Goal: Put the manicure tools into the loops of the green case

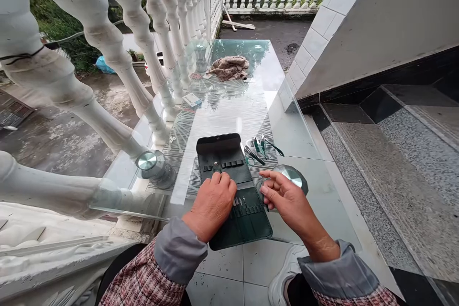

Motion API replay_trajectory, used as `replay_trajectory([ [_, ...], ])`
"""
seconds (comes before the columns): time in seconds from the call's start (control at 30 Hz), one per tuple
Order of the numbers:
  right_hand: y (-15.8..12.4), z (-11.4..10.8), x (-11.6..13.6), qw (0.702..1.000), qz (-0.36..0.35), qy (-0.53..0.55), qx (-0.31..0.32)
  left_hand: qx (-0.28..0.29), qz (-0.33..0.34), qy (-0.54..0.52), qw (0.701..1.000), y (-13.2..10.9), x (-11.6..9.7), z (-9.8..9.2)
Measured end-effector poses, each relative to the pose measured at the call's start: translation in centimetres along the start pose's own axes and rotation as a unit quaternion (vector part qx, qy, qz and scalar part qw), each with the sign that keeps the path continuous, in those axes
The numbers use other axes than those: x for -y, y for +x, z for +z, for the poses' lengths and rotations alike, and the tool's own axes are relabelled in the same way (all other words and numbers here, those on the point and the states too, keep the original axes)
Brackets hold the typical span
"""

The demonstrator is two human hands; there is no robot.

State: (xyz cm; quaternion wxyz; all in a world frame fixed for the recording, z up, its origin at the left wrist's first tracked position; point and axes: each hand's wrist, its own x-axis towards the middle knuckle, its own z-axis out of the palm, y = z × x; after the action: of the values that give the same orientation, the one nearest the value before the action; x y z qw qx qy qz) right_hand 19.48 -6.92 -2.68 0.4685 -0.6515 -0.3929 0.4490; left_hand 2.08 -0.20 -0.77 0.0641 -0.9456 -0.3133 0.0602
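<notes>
While my right fingers (272, 175) are closely pinching a slim tool (261, 182), roughly parallel to the unfolded case (208, 152) leftward on the desk (229, 112), my left fingers (224, 180) are curling over that case, hold unclear.

Both forearms (148, 275) stretched forward, left hand (215, 201) held palm down, fingers (224, 181) bent under, fingertips hidden, right hand (285, 196) turned palm inward, thumb (270, 195) and index finger (270, 175) brought close together, wrists (324, 247) bared.
</notes>
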Motion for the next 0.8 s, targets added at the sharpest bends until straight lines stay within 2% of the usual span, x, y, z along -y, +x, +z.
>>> replay_trajectory([
  [0.17,0.2,1.2,0.2,0.997,-0.031,-0.067,-0.01,0.0,-0.004,-0.007,1.0,0.1,0.0,-0.2],
  [0.5,1.1,2.2,0.0,0.994,-0.057,-0.081,-0.036,-0.001,0.0,0.004,1.0,0.0,0.0,-0.2],
  [0.8,1.6,1.8,0.4,0.965,-0.13,-0.227,-0.005,-0.003,0.002,-0.001,1.0,-0.1,0.0,-0.1],
])
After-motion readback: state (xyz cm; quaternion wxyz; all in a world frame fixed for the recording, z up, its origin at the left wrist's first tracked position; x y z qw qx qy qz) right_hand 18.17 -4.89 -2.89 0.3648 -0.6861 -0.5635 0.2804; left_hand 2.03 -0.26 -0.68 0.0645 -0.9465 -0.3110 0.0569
